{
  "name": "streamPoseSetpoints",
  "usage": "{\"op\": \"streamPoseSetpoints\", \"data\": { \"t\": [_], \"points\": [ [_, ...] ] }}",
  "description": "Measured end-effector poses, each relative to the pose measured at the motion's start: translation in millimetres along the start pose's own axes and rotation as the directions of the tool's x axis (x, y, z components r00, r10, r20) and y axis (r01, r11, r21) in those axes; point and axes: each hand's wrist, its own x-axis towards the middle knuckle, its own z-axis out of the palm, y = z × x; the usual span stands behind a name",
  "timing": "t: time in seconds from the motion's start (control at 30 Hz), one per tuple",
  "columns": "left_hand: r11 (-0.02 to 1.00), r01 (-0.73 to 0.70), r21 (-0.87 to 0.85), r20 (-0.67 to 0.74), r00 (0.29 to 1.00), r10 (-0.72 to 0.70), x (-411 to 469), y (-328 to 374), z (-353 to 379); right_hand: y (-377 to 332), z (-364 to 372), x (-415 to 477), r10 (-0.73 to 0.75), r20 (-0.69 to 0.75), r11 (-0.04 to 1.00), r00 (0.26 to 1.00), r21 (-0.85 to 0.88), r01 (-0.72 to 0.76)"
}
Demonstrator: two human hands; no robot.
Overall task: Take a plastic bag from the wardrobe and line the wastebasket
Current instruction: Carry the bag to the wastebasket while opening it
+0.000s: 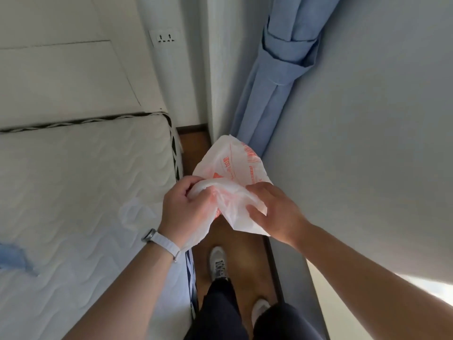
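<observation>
Hands work the bag (230, 182) at waist height in the gap between mattress (81, 182) and wall. Left hand (188, 207) clenches one bunched side and right hand (274, 212) pinches the other, likely to pull the mouth open. Bag is thin, white, crumpled, printed orange. No wastebasket is in view.

Orange print on bag (232, 168) illegible

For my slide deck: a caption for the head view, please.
Both hands, left hand and right hand, grip a crumpled plastic bag beside the mattress.
</observation>
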Motion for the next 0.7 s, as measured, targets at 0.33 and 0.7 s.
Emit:
{"op": "streamPoseSetpoints", "data": {
  "t": [0.33,0.7],
  "points": [
    [0.997,0.025,0.074,0.008,1.000,-0.025,108,-94,18,39,94,110,0.027,0.082,0.990,0.996,0.135,-0.038],
    [0.990,0.041,0.133,-0.011,0.999,-0.040,191,-293,94,165,280,172,0.105,-0.088,0.955,0.991,0.288,-0.076]
  ]
}}
